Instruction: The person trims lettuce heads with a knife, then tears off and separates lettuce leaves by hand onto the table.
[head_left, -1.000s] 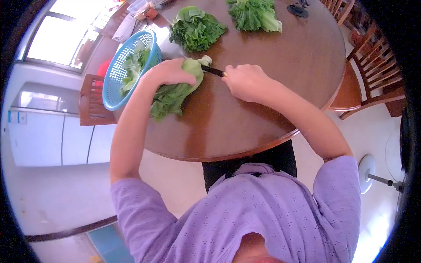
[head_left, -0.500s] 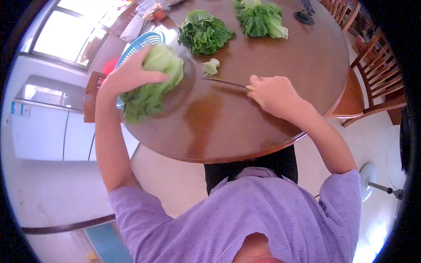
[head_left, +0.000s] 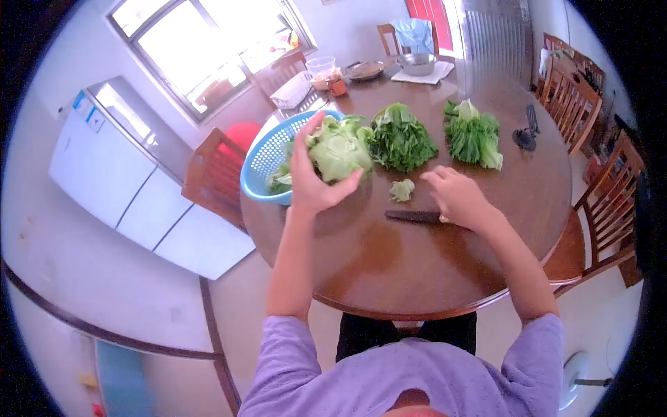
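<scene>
My left hand (head_left: 316, 182) grips a head of lettuce (head_left: 340, 149), its pale base turned toward me and the thumb across its lower right side. The lettuce is held at the right rim of a blue colander (head_left: 260, 167), where more green leaves show. My right hand (head_left: 458, 198) is over the knife handle, which it mostly hides; its forward fingers reach out past it. The dark blade of the knife (head_left: 411, 217) points left, low over the table. A small pale lettuce piece (head_left: 401, 190) lies just beyond the blade.
Two leafy green bunches, one in the middle (head_left: 401, 139) and one at right (head_left: 474, 135), sit on the round wooden table (head_left: 389, 267). A black object (head_left: 526, 132) stands beyond them. Farther back are a metal bowl (head_left: 417, 64) and a jar (head_left: 336, 83). Chairs surround the table.
My view has tilted up, showing more of the room. The lettuce in my left hand has turned base-toward me. The fingers of my right hand have stretched forward, and the blade now looks flatter.
</scene>
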Tool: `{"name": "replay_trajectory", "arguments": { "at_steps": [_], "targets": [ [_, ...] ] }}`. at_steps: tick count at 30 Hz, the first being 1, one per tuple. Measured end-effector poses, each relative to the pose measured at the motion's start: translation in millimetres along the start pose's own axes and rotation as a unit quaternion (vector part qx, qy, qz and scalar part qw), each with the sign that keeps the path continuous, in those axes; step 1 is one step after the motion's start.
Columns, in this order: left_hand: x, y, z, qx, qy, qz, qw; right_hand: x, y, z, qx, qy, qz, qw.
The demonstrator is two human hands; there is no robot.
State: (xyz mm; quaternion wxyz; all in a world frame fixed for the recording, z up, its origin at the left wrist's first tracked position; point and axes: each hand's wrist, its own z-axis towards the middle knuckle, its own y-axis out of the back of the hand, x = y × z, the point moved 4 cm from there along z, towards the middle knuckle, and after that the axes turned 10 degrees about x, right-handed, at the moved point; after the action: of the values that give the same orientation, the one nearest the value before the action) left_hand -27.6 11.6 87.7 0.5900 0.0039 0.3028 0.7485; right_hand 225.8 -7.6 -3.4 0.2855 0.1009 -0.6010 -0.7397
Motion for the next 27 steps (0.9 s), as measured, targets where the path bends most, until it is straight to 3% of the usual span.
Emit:
{"name": "replay_trajectory", "arguments": {
  "at_steps": [4,8,11,14,20,23,25,27],
  "targets": [
    [-13,-15,1,-0.042,-0.041,-0.019,0.998,6,-29,52,-0.02,0.102,0.026,0.994],
    [-8,-23,-1,-0.076,-0.073,-0.068,0.992,-5,-57,82,0.141,0.074,-0.031,0.987],
    [0,-23,-11,-0.016,-0.066,-0.031,0.997,-8,-62,76,0.119,0.056,-0.029,0.991],
    [6,-24,-17,-0.019,-0.069,-0.051,0.996,-17,-46,59,0.088,0.026,-0.061,0.994],
    [16,-28,-28,-0.044,-0.038,-0.151,0.987,-93,-17,34,0.022,-0.107,-0.181,0.977],
    [17,-29,-30,-0.056,0.003,-0.233,0.971,-50,29,33,-0.088,-0.058,-0.097,0.99],
    [17,-31,-31,-0.055,0.033,-0.28,0.958,-22,59,48,-0.093,-0.018,0.103,0.99],
    [19,-29,-31,-0.043,0.052,-0.303,0.95,7,77,63,-0.066,0.05,0.294,0.952]
  ]
}}
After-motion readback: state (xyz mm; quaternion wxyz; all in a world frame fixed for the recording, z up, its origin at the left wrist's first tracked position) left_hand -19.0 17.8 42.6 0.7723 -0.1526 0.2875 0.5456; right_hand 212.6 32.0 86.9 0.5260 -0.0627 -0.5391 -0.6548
